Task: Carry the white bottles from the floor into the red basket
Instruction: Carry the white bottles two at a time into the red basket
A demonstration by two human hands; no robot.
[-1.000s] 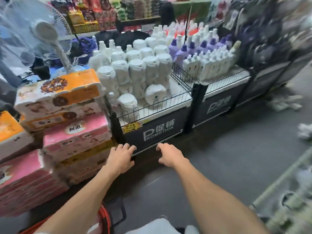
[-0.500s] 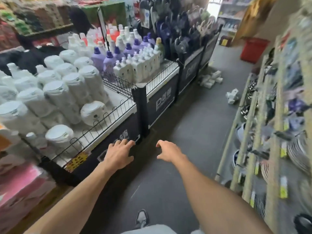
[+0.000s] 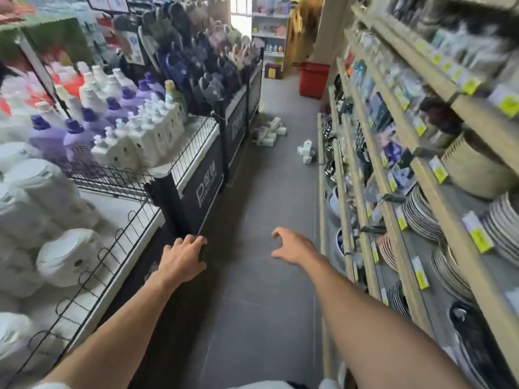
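Head camera looks down a shop aisle: the white bottles [image 3: 270, 132] lie heaped on the grey floor [image 3: 261, 209] beside the far display stand [image 3: 238, 127], and a stray bottle [image 3: 306, 151] lies apart from them near the plate shelves [image 3: 393, 220]. The red basket [image 3: 313, 80] stands further down the aisle, well beyond them. Both arms reach forward: the left hand [image 3: 182, 259] has a loose, empty grip with its fingers bent downward, and the right hand [image 3: 293, 247] has an open grip with its fingers spread.

Soft, even indoor light; the far doorway [image 3: 241, 9] is blown out white. Motion blur smears the right shelves [image 3: 483, 119], and wide-angle distortion bends the edges
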